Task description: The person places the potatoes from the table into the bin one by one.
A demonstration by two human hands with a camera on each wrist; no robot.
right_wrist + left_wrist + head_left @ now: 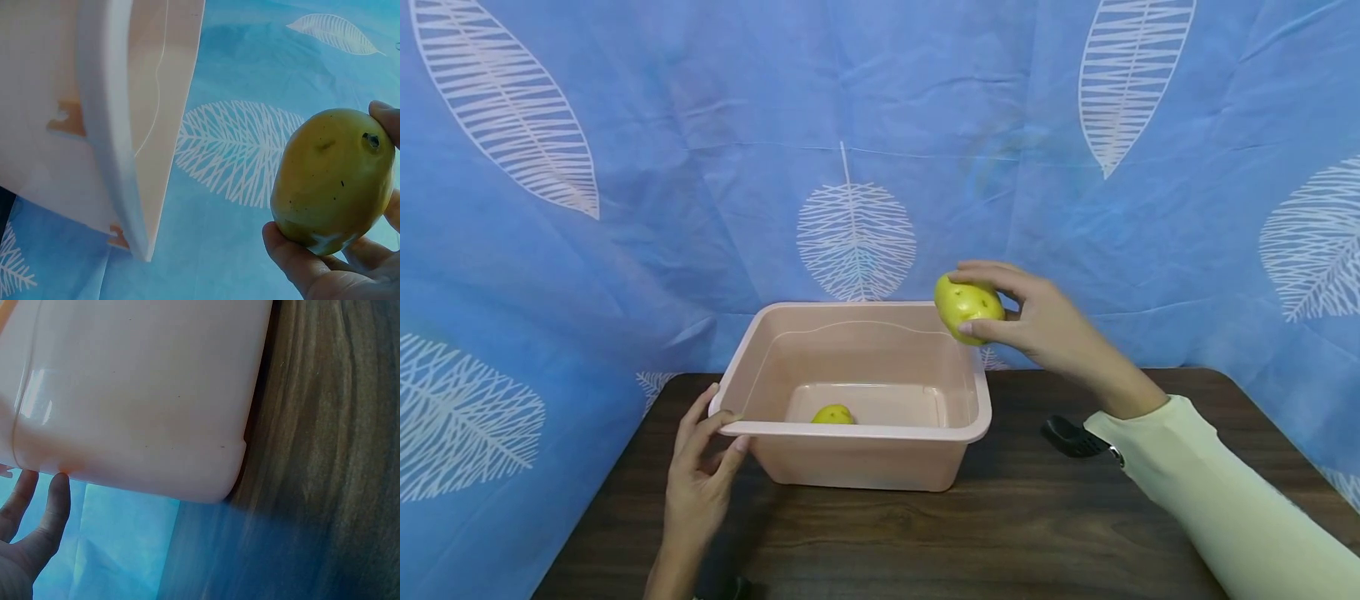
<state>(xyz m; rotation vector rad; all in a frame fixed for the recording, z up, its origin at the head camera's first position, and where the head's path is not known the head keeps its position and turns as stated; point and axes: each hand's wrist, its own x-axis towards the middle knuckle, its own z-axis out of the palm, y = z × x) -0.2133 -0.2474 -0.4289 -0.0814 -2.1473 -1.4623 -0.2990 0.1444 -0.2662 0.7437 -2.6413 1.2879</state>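
Note:
A smooth yellow-green potato (968, 310) with small dark pits is held above the right end of the pink plastic basin (857, 457). My right hand (1037, 321) grips it between thumb and fingers; the right wrist view shows the potato (334, 181) close up, just outside the basin's rim (112, 125). At the basin's near left corner, my left hand (696, 479) holds the rim. Two fingertips (59, 487) touch the outer wall in the left wrist view. Another yellow potato (833, 414) lies inside, its lower part hidden by the near rim.
The basin stands on a dark wood-grain table (1037, 525). Behind it hangs a blue cloth (700, 208) with white leaf prints. A black strap-like object (1075, 437) shows at the right sleeve (1195, 467).

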